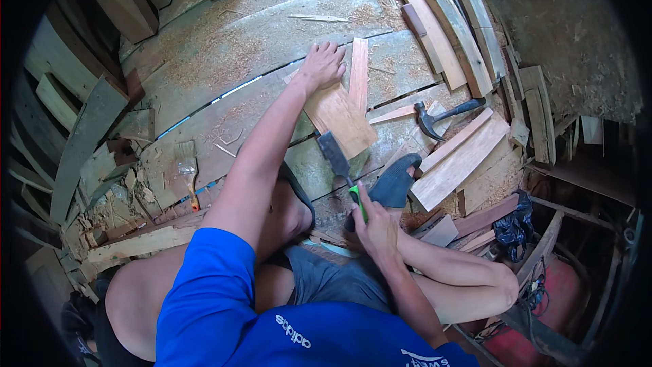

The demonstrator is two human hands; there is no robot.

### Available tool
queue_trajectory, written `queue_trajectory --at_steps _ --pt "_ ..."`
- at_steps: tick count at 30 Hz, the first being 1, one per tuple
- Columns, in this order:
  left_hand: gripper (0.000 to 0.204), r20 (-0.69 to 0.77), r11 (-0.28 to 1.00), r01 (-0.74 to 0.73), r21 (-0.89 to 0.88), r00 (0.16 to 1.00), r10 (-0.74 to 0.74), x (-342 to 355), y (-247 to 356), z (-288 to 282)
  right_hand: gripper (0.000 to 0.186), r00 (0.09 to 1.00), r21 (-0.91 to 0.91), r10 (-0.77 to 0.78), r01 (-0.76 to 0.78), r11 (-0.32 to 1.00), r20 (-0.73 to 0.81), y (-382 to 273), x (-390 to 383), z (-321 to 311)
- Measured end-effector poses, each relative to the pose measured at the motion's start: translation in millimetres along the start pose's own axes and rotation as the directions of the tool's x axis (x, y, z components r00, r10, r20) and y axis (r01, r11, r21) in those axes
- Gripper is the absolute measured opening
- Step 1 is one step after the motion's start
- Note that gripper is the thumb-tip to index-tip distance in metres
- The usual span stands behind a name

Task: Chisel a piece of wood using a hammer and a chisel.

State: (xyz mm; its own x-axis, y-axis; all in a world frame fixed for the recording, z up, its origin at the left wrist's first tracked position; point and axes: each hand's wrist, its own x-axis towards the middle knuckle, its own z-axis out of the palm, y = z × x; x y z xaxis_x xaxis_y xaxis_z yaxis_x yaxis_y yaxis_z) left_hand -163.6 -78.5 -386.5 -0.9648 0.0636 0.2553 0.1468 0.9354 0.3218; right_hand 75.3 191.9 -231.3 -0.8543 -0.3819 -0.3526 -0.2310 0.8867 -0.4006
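At centre, chisel (333, 154) is gripped by right hand (377, 231); left hand (322, 68) is laid unclenched on board (343, 122); lower right, black bag (514, 228), interior hidden.

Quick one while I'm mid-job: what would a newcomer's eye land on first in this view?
Probably the bright blue shirt at the bottom, then the green-handled chisel in the right hand, near the middle. Its blade is by the near end of a wooden board, whose far end lies under the left hand. Right of the board, a claw hammer also stands out.
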Motion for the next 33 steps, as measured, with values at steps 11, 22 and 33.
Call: queue_trajectory --at_steps 11,22,33 --pt "0.038 0.221 0.942 -0.246 -0.228 0.929 0.296 19 -16 -3 0.054 0.995 -0.149 -0.069 0.079 0.986 0.073 22 11 -16" --pt "0.039 0.333 0.963 -0.084 -0.255 0.928 0.169 23 -11 -11 0.055 0.996 -0.016 0.067 -0.066 0.998 0.062 0 20 3" --pt "0.046 0.311 0.963 -0.12 -0.24 0.93 0.194 24 -14 -8 0.052 1.0 -0.051 0.015 -0.015 0.999 -0.006 -14 31 4"
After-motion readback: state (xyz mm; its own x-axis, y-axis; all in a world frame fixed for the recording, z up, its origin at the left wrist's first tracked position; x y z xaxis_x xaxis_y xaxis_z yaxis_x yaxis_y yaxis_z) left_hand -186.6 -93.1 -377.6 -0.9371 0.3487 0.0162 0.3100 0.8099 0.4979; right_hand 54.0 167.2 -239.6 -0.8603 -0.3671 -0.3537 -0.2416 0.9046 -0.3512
